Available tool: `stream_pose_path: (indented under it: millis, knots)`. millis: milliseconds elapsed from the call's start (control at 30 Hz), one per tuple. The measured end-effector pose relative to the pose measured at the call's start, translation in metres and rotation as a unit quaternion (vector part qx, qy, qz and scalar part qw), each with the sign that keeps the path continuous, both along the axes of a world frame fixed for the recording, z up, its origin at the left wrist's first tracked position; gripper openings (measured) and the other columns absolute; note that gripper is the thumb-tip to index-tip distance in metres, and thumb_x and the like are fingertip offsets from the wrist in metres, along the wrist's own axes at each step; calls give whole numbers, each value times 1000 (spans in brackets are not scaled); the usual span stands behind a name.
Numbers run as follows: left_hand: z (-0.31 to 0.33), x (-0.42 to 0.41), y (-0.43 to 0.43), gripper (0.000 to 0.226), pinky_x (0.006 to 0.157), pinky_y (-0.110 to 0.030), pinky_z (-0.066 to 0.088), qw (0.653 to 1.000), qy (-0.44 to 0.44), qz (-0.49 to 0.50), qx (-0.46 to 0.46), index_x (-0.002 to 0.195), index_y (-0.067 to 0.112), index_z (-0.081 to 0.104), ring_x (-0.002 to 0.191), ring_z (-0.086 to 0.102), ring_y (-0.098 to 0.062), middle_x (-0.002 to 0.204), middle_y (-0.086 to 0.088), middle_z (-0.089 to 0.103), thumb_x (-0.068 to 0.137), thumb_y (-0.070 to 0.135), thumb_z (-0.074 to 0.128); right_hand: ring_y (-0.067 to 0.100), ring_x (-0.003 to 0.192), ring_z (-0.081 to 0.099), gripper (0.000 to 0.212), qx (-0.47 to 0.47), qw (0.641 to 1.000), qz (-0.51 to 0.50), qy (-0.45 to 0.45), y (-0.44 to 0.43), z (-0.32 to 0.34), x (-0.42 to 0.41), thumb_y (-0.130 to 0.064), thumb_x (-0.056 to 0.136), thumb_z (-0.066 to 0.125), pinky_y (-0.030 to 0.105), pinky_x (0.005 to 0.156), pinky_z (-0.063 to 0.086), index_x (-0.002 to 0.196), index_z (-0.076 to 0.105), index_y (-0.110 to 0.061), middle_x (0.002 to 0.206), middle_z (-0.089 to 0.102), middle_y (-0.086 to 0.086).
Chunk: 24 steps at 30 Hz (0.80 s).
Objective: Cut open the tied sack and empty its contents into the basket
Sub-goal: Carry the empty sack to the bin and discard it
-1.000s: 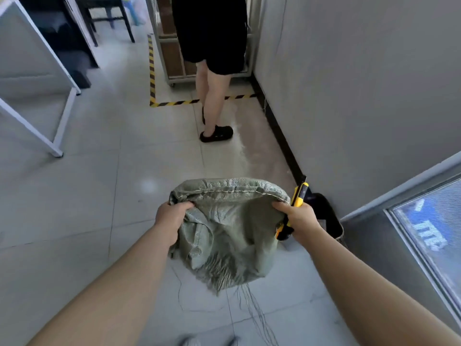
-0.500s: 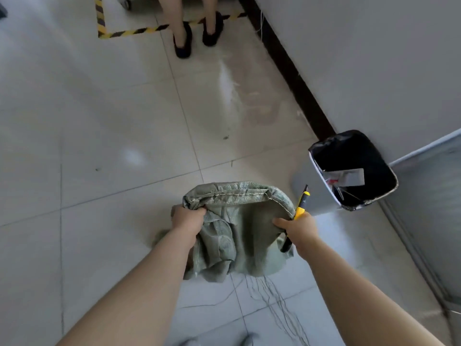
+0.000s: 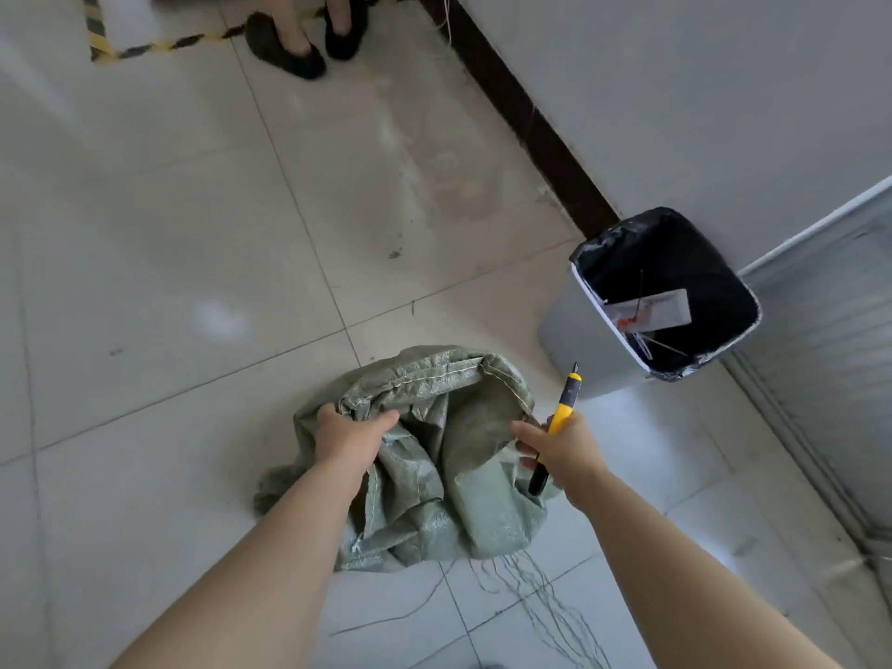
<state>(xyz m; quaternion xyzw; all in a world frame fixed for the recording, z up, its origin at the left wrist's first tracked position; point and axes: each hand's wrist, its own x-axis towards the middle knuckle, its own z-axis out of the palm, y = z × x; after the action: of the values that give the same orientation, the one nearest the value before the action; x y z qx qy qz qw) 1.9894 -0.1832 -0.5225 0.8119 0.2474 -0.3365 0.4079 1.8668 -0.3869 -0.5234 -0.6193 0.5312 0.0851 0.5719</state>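
Note:
A limp grey-green woven sack [image 3: 434, 475] hangs low over the tiled floor, crumpled, with loose threads trailing from its lower edge. My left hand [image 3: 350, 434] grips the sack's left side near its stitched hem. My right hand [image 3: 560, 451] holds a yellow-and-black utility knife [image 3: 560, 417], its tip pointing up and away, while the fingers also pinch the sack's right edge. A grey bin with a black liner [image 3: 603, 345] stands to the right by the wall, with paper scraps and thin strips inside.
Another person's feet in dark shoes [image 3: 309, 45] stand at the far top, beside yellow-black floor tape [image 3: 159, 43]. A grey wall with a dark skirting board [image 3: 531, 123] runs along the right, with a metal-framed panel [image 3: 820, 379] behind the bin.
The view has tilted down and drawn nearer the bin. The sack has sunk lower and slumped into folds. Both hands keep their hold.

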Motion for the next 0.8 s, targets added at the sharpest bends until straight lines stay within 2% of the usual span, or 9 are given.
stream_pose_path:
  millis: [133, 233, 267, 333, 400, 500, 567, 667, 800]
  knots:
    - [101, -1, -10, 76, 100, -42, 43, 996, -19, -87, 8, 143, 6, 36, 127, 47, -35, 143, -16, 46, 81, 31, 73, 25, 64, 62, 36, 2, 998, -39, -50, -1, 104, -6, -10, 79, 77, 39, 62, 55, 75, 41, -10, 72, 50, 15]
    - [187, -5, -22, 59, 80, -37, 52, 989, -19, -140, -36, 127, 4, 55, 101, 61, -33, 118, -16, 63, 79, 34, 72, 26, 67, 62, 36, 13, 992, -94, -82, -1, 194, -17, -11, 77, 79, 42, 64, 57, 77, 43, -9, 71, 54, 12]
    - [217, -8, -28, 56, 79, -38, 54, 986, -22, -155, -52, 122, 3, 57, 96, 63, -32, 109, -16, 65, 78, 34, 72, 26, 69, 62, 35, 14, 989, -112, -93, 0, 225, -23, -11, 77, 79, 46, 66, 58, 79, 44, -9, 72, 55, 13]
    - [277, -15, -39, 47, 91, -43, 53, 981, -33, -174, -79, 117, 7, 60, 102, 63, -31, 110, -14, 65, 79, 33, 71, 25, 70, 64, 32, 7, 984, -139, -110, 1, 288, -40, -13, 78, 78, 49, 70, 58, 81, 47, -7, 75, 57, 15]
    - [335, -25, -53, 39, 92, -42, 53, 970, -39, -213, -113, 113, 13, 62, 99, 63, -26, 106, -9, 67, 79, 32, 71, 24, 70, 65, 31, -14, 978, -166, -126, 2, 347, -62, -15, 80, 77, 48, 69, 58, 78, 47, -8, 76, 58, 13]
    - [413, -47, -72, 42, 89, -39, 53, 945, -62, -280, -156, 106, 15, 65, 89, 64, -23, 99, -10, 69, 71, 37, 71, 24, 72, 67, 28, -57, 962, -223, -148, 5, 423, -105, -16, 83, 74, 45, 67, 59, 75, 48, -10, 74, 60, 9]
    - [459, -71, -85, 34, 83, -36, 53, 928, -69, -319, -180, 106, 16, 63, 90, 65, -24, 95, -7, 69, 78, 33, 70, 25, 70, 67, 26, -76, 944, -276, -165, 8, 466, -141, -16, 85, 71, 40, 60, 58, 78, 47, -8, 76, 60, 11]
    - [519, -116, -109, 21, 75, -34, 51, 893, -80, -382, -225, 106, 10, 61, 83, 61, -23, 83, -3, 64, 88, 21, 65, 28, 69, 60, 25, -85, 903, -363, -212, 16, 522, -201, -9, 86, 68, 36, 56, 48, 80, 45, -8, 70, 54, 14]
    - [573, -197, -136, 21, 71, -31, 47, 830, -76, -482, -269, 106, 5, 62, 74, 58, -18, 83, -5, 64, 89, 16, 64, 26, 68, 60, 21, -114, 851, -449, -250, 37, 578, -295, -7, 86, 69, 33, 56, 47, 82, 48, -7, 75, 54, 17]
